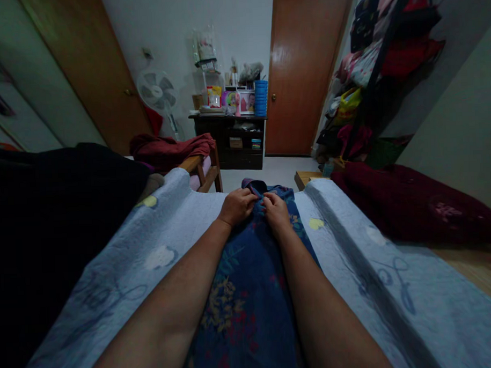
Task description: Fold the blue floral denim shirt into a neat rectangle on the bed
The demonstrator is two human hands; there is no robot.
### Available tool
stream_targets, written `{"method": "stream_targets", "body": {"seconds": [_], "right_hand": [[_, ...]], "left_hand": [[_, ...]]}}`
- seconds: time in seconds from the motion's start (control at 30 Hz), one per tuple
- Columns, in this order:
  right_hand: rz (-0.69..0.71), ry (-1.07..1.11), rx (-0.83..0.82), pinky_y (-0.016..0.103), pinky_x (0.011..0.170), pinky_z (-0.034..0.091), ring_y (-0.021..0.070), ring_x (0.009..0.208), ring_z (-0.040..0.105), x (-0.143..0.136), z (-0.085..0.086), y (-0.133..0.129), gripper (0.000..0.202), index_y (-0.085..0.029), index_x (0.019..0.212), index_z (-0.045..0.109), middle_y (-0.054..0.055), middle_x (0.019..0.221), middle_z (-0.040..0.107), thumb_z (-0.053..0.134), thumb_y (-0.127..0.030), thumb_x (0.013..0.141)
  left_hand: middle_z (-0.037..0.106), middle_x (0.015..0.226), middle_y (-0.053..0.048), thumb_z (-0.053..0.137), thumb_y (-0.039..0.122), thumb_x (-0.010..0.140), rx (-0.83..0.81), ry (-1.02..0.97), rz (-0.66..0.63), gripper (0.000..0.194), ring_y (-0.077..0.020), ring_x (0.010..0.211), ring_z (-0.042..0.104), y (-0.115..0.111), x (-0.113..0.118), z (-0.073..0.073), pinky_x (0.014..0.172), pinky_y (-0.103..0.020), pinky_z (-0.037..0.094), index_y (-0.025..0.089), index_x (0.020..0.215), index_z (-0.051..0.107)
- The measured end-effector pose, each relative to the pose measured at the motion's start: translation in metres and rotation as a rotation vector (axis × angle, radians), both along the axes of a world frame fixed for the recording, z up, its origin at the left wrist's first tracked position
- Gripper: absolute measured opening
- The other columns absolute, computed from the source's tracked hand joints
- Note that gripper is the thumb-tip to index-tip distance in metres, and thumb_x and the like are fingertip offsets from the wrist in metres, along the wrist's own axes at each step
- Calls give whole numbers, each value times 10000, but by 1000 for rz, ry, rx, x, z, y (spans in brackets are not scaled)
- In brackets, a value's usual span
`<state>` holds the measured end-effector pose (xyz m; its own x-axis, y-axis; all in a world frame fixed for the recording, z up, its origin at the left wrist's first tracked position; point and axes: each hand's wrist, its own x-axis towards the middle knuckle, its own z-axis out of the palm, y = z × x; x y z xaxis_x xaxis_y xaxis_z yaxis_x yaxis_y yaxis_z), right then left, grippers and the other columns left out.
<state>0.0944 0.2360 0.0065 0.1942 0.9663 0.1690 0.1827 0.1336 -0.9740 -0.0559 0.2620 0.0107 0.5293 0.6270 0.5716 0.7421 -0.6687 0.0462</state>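
A dark blue floral shirt [249,291] lies lengthwise on the bed, its collar [253,183] at the far end. My left hand [238,204] pinches the cloth just below the collar, on the left side. Close by on the right, my right hand [275,208] has its fingers closed on the shirt's front edge. The fingertips of both hands nearly meet there. Whether a button is between them is too small to tell. Both forearms stretch over the shirt and cover part of its sides.
A light blue patterned sheet [159,257] covers the bed. Black cloth [61,212] is heaped at left, a maroon pillow [423,204] at right. Beyond stand a wooden chair [207,177] with red cloth, a dark cabinet [212,142], a fan [157,90] and a door [301,69].
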Motion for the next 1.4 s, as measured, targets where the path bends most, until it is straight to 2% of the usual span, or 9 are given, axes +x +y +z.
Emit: {"method": "stream_targets", "body": {"seconds": [0.1, 0.27, 0.43, 0.63, 0.73, 0.87, 1.07, 1.4], "right_hand": [[38, 190, -74, 209, 466, 395, 103, 475, 488, 1, -2, 1, 204, -181, 882, 635, -54, 603, 560, 550, -331, 773], [41, 295, -48, 175, 396, 325, 74, 424, 443, 2, 0, -4, 148, -197, 718, 562, -78, 529, 528, 616, -332, 693], [10, 338, -91, 168, 343, 284, 71, 385, 427, 1, 2, -5, 128, -209, 712, 523, -85, 508, 520, 582, -323, 711], [0, 389, -95, 155, 333, 301, 65, 381, 445, 1, 4, -4, 118, -204, 712, 508, -83, 506, 518, 584, -293, 722], [1, 411, -97, 150, 328, 302, 64, 382, 455, 2, 5, -4, 118, -202, 716, 505, -82, 501, 518, 584, -289, 724], [1, 419, -106, 141, 326, 297, 60, 381, 458, 2, 5, -4, 146, -200, 711, 501, -81, 500, 519, 603, -304, 724], [5, 403, -101, 144, 331, 309, 65, 392, 467, 1, 5, -4, 131, -194, 721, 518, -76, 507, 522, 600, -294, 735], [19, 413, -117, 145, 337, 317, 63, 393, 474, 1, 6, -4, 160, -199, 719, 507, -79, 516, 521, 626, -305, 730]], "left_hand": [[644, 955, -76, 501, 226, 909, 33, 54, -24, 215, -204, 909, 587, -4, 6, 1, 832, -339, 461, 199, 983, 701], [649, 942, -79, 508, 228, 901, 32, 64, -11, 179, -209, 914, 589, -8, 8, 6, 834, -341, 461, 192, 923, 682], [660, 950, -71, 557, 276, 880, -127, 142, 103, 144, -212, 926, 603, -9, -2, 20, 788, -302, 453, 207, 910, 678], [691, 954, -37, 649, 283, 789, -346, 221, 234, 131, -217, 911, 631, -8, -11, 35, 707, -265, 413, 259, 915, 674], [700, 888, -21, 722, 298, 700, -416, 211, 278, 206, -221, 841, 638, -5, -18, 39, 646, -264, 393, 264, 894, 661], [680, 779, -12, 782, 348, 617, -502, 192, 340, 219, -221, 786, 638, -2, -26, 44, 603, -257, 377, 250, 769, 658], [659, 707, 11, 839, 291, 511, -544, 157, 354, 254, -220, 775, 645, -5, -25, 48, 604, -254, 383, 251, 669, 644], [687, 779, -9, 827, 249, 541, -551, 299, 345, 258, -222, 766, 633, -9, -24, 52, 605, -261, 383, 254, 740, 663]]}}
